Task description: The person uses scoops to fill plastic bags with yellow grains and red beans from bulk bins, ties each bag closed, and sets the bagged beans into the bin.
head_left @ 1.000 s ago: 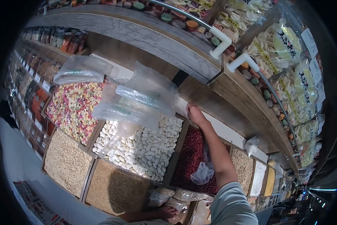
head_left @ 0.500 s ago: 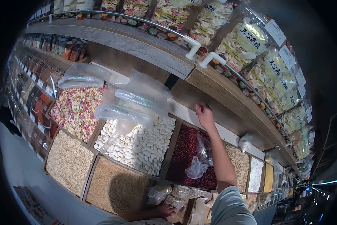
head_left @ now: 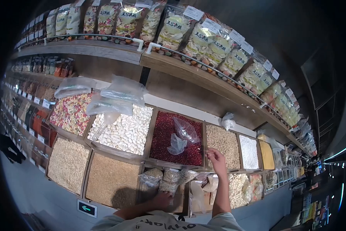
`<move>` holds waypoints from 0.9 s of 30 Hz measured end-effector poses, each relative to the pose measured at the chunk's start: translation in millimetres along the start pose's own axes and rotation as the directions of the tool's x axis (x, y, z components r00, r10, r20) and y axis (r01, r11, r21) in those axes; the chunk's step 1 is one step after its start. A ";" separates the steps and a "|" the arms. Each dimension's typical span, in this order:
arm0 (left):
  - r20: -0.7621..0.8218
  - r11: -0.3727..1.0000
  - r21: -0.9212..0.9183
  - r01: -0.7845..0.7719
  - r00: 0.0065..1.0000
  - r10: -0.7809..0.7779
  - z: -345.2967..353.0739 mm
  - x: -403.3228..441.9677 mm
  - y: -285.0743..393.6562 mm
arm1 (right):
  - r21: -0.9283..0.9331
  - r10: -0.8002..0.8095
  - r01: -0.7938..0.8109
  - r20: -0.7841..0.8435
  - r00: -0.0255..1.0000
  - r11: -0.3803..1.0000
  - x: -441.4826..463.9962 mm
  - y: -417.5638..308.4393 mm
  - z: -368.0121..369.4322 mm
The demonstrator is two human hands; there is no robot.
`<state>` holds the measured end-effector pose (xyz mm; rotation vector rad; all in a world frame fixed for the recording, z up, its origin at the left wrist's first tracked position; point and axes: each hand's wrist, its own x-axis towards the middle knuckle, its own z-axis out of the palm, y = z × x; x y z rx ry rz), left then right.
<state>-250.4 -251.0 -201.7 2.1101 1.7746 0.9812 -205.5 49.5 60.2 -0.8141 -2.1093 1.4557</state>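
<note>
My left hand (head_left: 163,199) is low in the centre, its fingers curled against the lower end of a clear bag of grain (head_left: 168,188). Another clear bag of grain (head_left: 152,176) lies just left of it in the same bin. Further right, my right hand (head_left: 217,158) hangs over the front edge between two bins, fingers loosely apart with nothing visible in them. Left of that hand is a bin of dark red beans (head_left: 161,134), on which crumpled clear plastic (head_left: 185,130) lies. Pale brown grain (head_left: 221,140) fills the bin behind the right hand.
White beans (head_left: 132,133) with a clear scoop (head_left: 106,122) and folded plastic bags (head_left: 121,92) are at left. Colourful flakes (head_left: 71,111) fill the far-left bin. Above the back row runs a wooden shelf (head_left: 192,69) with packaged goods. A knotted white bag (head_left: 227,121) sits on the ledge.
My right hand has come down and toward me from above the back ledge to the bins' front edge. My left hand stays at the bagged grain. The view has shifted and takes in more.
</note>
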 end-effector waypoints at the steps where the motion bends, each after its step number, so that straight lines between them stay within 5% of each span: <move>1: -0.041 1.000 -0.013 0.022 0.999 -0.022 0.5 0.9 3.7 | -0.042 0.029 -0.031 -0.056 0.998 0.999 -33.5 15.5 -15.2; 6: -0.111 0.987 -0.013 0.160 0.981 -0.161 -0.1 9.3 25.4 | 0.098 0.205 -0.182 -0.318 0.926 0.978 -186.4 87.4 -67.3; 12: -0.070 0.960 0.138 0.244 0.969 -0.236 34.1 13.0 28.0 | -0.054 0.225 -0.296 -0.523 0.822 0.954 -289.0 97.8 -125.5; 17: -0.074 0.911 0.304 0.278 0.961 -0.268 35.4 30.9 44.6 | -0.205 0.304 -0.471 -0.538 0.787 0.858 -337.1 143.9 -188.6; 20: -0.145 0.873 0.294 0.390 0.921 -0.362 46.0 45.7 58.4 | -0.280 0.249 -0.403 -0.455 0.855 0.871 -334.6 139.7 -226.6; 24: -0.484 0.742 -0.310 0.594 0.573 -0.661 41.6 95.9 110.2 | -0.267 0.060 -0.165 -0.361 0.931 0.949 -311.3 108.9 -296.4; 26: -0.512 0.770 -0.409 0.489 0.575 -0.638 14.6 149.3 158.1 | -0.323 -0.109 0.006 -0.301 0.948 0.946 -300.7 69.9 -333.0; 27: -0.485 0.757 -0.400 0.516 0.582 -0.653 23.8 139.1 173.8 | -0.301 -0.071 -0.025 -0.302 0.951 0.953 -320.3 80.0 -336.8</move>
